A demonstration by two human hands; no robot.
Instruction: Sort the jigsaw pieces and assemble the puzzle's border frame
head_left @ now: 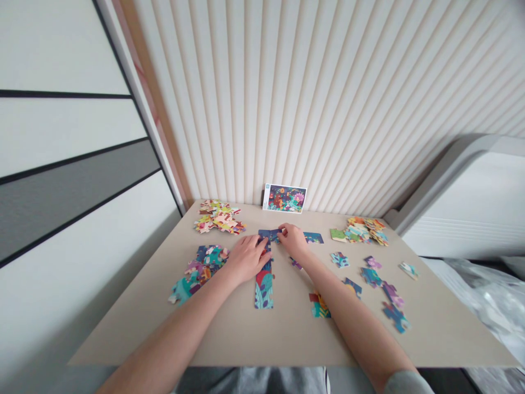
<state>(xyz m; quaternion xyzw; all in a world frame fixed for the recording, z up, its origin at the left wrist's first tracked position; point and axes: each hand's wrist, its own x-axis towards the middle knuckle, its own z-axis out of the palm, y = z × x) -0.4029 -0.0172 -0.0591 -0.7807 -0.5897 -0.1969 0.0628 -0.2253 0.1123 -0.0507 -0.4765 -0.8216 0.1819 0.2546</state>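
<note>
Currently, the joined puzzle strip [264,287] lies flat around the middle of the table [229,342], its long part running toward the near edge. Red and teal show along it; dark blue at its far end.

Your left hand [248,257] rests over the strip's upper part, fingers spread and pressing down, grip open. Your right hand [292,238] has its grip closed, thumb and fingertips pinching a dark-blue piece [276,234] at the strip's far end. Whether that piece is fully seated, you cannot tell from this view.

Just right of your right hand: a blue edge section [314,238]. Partly under your right forearm, a small purple piece [295,264]. Farther right, a white-and-blue piece [340,259]. Beside the same forearm, nearer you, a red-and-teal section [319,306] and a blue-and-orange piece [353,287].

Toward the right edge, a loose line of purple and blue pieces [392,294], with a pale piece [409,270] lying apart from it.

Heaps: a yellow-and-red pile [221,220] at the far left corner, a teal-and-purple pile [197,276] left of your left hand, an orange-and-green pile [363,231] near the far right corner.

At the far edge, a picture card [285,198] stands tilted before the pleated backdrop [287,98]. Beyond the right edge, crumpled clear plastic [488,295].
</note>
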